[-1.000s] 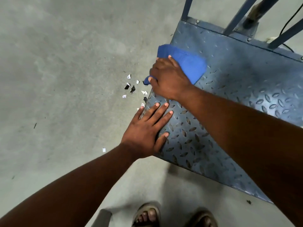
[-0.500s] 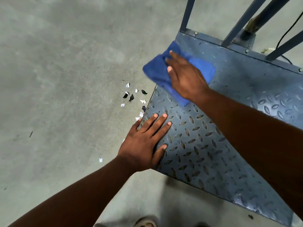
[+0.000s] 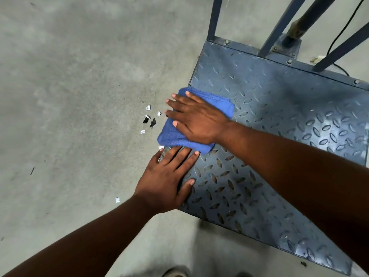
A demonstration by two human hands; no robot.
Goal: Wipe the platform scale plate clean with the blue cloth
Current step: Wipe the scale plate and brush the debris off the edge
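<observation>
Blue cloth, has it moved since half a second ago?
Yes. The blue cloth under the right hand slid along the scale plate's left edge toward the person, away from the corner post, now beside the scraps.

The left grip (image 3: 165, 182) and right grip (image 3: 197, 120) were bare, nails trimmed short. The left forearm (image 3: 79, 236) and right forearm (image 3: 299, 176) were bare as far as they showed. At the bottom edge a foot tip (image 3: 175, 272) peeked in, its footwear unclear.

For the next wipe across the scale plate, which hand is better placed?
Right. The right hand presses flat on the blue cloth at the edge of the plate. The left hand rests spread on bare metal near the front corner, with no cloth under it.
</observation>
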